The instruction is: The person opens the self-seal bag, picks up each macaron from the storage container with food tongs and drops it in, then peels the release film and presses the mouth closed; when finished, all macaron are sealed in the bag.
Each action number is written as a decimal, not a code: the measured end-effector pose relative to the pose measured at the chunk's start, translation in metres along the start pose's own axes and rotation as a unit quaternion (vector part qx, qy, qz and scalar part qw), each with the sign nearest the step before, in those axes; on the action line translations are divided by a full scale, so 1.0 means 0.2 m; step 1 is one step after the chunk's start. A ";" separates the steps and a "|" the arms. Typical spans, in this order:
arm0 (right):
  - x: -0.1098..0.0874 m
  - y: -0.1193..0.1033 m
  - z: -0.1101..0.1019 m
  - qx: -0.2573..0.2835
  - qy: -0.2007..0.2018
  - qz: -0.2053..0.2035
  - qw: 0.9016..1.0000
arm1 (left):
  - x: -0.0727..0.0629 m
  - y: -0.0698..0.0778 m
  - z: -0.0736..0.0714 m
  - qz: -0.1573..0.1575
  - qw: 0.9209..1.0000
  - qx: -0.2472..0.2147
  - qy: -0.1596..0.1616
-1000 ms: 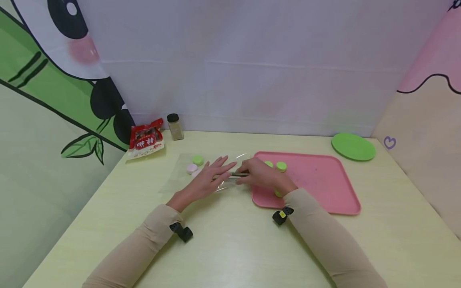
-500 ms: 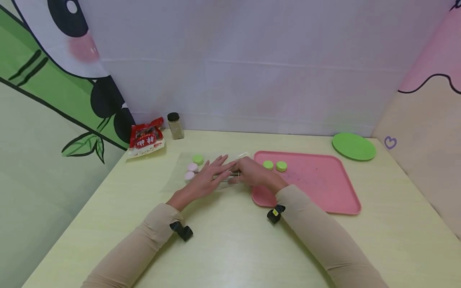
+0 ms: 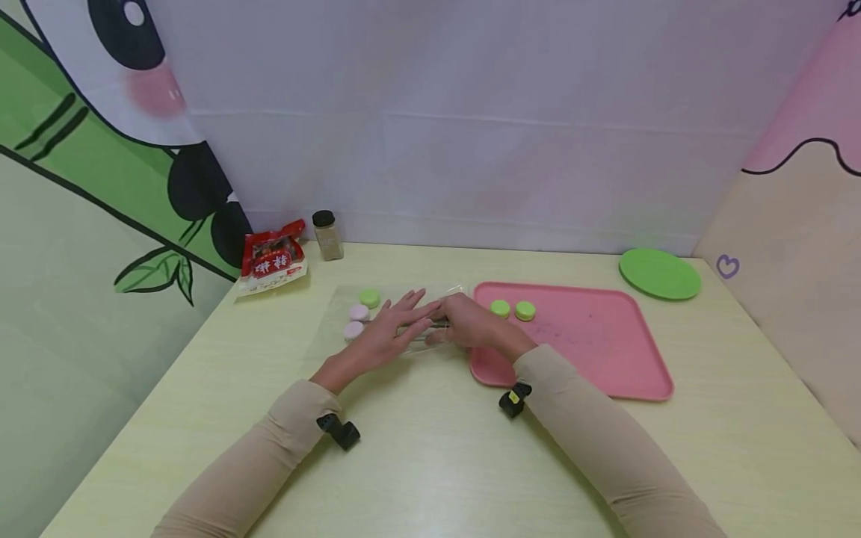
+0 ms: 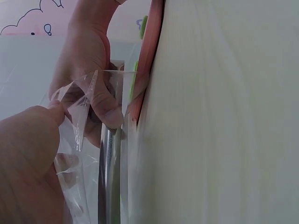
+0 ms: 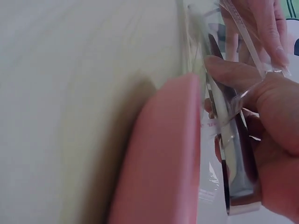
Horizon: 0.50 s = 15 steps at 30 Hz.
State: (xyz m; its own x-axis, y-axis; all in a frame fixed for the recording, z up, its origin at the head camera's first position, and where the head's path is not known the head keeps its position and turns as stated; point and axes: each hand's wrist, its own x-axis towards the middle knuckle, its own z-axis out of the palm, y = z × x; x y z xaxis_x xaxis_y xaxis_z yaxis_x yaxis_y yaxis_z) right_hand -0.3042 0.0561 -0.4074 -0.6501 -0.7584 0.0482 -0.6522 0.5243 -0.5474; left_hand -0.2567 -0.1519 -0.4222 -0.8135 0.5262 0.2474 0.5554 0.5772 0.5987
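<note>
In the head view my right hand point(image 3: 471, 320) grips metal tongs point(image 5: 238, 163), their bent end by the palm. The tongs reach into the mouth of a clear plastic bag point(image 3: 332, 340) lying flat on the table; their tips are hidden. My left hand point(image 3: 380, 329) lies over the bag with fingers spread and fairly straight, touching the film lifted at the mouth. Its fingertips meet the right hand. Two pale pink macarons point(image 3: 359, 312) and a green macaron point(image 3: 369, 298) sit left of the left hand, within the bag's outline; whether inside or on top, I cannot tell.
A pink tray point(image 3: 605, 344) bearing two green macarons point(image 3: 525, 311) lies right of the bag, partly under the right forearm. A green plate point(image 3: 660, 274) is at the back right. A red-and-white food packet point(image 3: 272, 260) and a black-capped jar point(image 3: 327, 237) stand back left.
My right hand has moved left with the tongs, deeper into the bag, and then stopped. A second pink macaron shows more fully beside the left hand, which has stayed almost still.
</note>
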 end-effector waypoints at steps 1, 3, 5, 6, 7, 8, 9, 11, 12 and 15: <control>0.00 0.00 0.00 0.000 0.000 0.002 1.000 | 0.00 0.00 0.00 -0.001 1.000 0.000 0.001; -0.01 0.00 -0.01 0.007 -0.001 0.007 1.000 | 0.00 0.00 0.00 -0.003 1.000 0.001 0.001; -0.01 -0.01 -0.02 0.018 -0.001 0.009 1.000 | 0.00 0.01 0.00 -0.004 1.000 -0.001 0.001; -0.02 -0.01 -0.02 0.022 -0.002 0.011 1.000 | 0.00 0.01 0.00 -0.005 1.000 -0.002 0.000; -0.02 -0.01 -0.02 0.025 -0.001 0.010 1.000 | 0.00 0.01 -0.01 -0.005 1.000 -0.003 0.000; -0.02 -0.01 -0.03 0.029 0.000 0.008 1.000 | 0.00 0.01 -0.01 -0.005 1.000 -0.005 0.000; -0.02 -0.01 -0.03 0.030 0.001 0.004 1.000 | 0.00 0.01 -0.01 -0.004 1.000 -0.005 0.000; -0.01 -0.01 -0.02 0.024 0.004 -0.004 1.000 | 0.00 0.01 -0.01 -0.003 1.000 -0.004 0.001; -0.01 -0.02 -0.02 0.021 0.005 -0.008 1.000 | 0.00 0.01 -0.01 -0.004 1.000 -0.004 0.002; 0.01 -0.02 -0.01 0.014 0.008 -0.017 1.000 | 0.00 0.01 -0.01 -0.012 1.000 0.001 0.005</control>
State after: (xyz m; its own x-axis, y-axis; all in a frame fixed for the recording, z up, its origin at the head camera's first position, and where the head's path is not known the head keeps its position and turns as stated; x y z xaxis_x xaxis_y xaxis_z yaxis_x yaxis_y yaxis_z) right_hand -0.3040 0.0535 -0.4034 -0.6331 -0.7699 0.0800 -0.6635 0.4865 -0.5684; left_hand -0.2560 -0.1528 -0.4203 -0.8284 0.5057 0.2410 0.5359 0.5901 0.6037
